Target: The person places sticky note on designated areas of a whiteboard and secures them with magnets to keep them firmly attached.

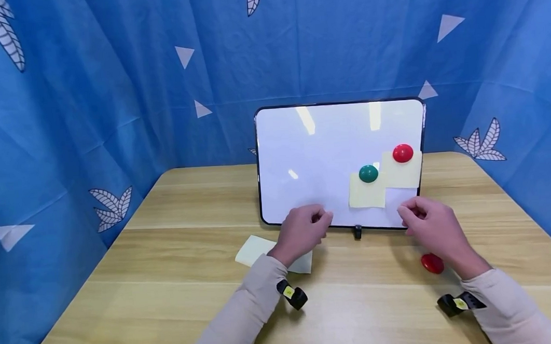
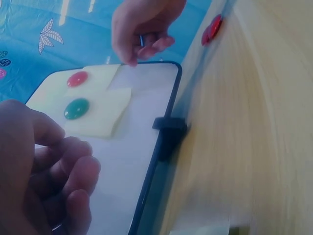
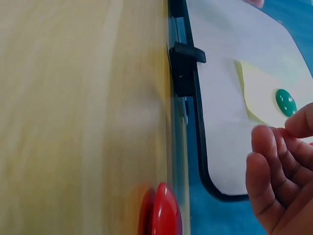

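Note:
My left hand [image 1: 304,227] hovers in front of the whiteboard's lower left part, its fingers loosely curled around nothing. Before the board's lower right corner is my right hand [image 1: 430,226], also holding nothing, fingers loosely bent with the thumb close to them. The whiteboard [image 1: 302,155] stands upright on the table. A green magnet [image 1: 368,174] sits at the top of one pale yellow sticky note [image 1: 367,196] on it. A red magnet [image 1: 403,153] lies on a second note [image 1: 404,175], higher and to the right, which overlaps the first in this view.
A loose red magnet [image 1: 432,263] lies on the wooden table [image 1: 169,292] beside my right wrist. Pale paper [image 1: 251,250] lies partly hidden under my left forearm. A black clip-like foot [image 1: 357,232] is at the board's bottom edge. Blue curtain [image 1: 126,96] hangs behind and at both sides.

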Action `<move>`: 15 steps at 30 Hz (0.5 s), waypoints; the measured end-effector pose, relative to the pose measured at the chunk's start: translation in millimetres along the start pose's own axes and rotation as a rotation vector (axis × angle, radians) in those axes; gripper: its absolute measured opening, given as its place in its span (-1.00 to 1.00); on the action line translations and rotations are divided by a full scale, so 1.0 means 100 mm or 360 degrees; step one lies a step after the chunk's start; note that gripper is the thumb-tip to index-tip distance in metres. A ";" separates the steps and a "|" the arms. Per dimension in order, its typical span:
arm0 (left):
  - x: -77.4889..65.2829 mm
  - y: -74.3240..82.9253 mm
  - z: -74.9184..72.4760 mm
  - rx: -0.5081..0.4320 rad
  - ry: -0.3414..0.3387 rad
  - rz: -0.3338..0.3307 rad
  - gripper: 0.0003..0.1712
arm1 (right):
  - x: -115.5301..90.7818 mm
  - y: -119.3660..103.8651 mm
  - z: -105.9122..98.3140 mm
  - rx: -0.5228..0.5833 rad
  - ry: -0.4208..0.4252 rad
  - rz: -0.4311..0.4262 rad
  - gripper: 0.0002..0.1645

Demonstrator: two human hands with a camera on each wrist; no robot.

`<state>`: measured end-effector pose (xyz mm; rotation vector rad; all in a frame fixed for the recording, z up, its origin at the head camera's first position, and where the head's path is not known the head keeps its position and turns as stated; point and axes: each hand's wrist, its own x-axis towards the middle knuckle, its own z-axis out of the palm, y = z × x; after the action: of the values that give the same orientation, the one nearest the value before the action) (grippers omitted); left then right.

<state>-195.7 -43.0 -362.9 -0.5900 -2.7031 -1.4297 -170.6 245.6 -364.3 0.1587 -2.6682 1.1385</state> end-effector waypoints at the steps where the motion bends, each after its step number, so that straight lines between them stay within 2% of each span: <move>1: -0.01 -0.02 -0.01 0.0002 0.0009 0.0016 -0.57 | -0.01 0.01 -0.01 -0.0006 -0.0010 0.0008 -0.67; 9: -0.07 -0.13 -0.12 0.0211 0.0100 0.0212 -0.62 | -0.05 0.05 -0.14 -0.0044 -0.0059 0.0083 -0.63; 11: -0.08 -0.16 -0.16 0.0223 0.0095 0.0220 -0.63 | -0.05 0.06 -0.16 -0.0056 -0.0067 0.0099 -0.63; 15: -0.12 -0.22 -0.23 0.0172 0.0003 0.0156 -0.63 | -0.03 0.09 -0.18 -0.0084 -0.0122 0.0119 -0.62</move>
<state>-195.8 -76.2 -369.3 -0.7023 -2.6883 -1.2522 -166.1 264.3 -359.3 0.0960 -2.7900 1.1039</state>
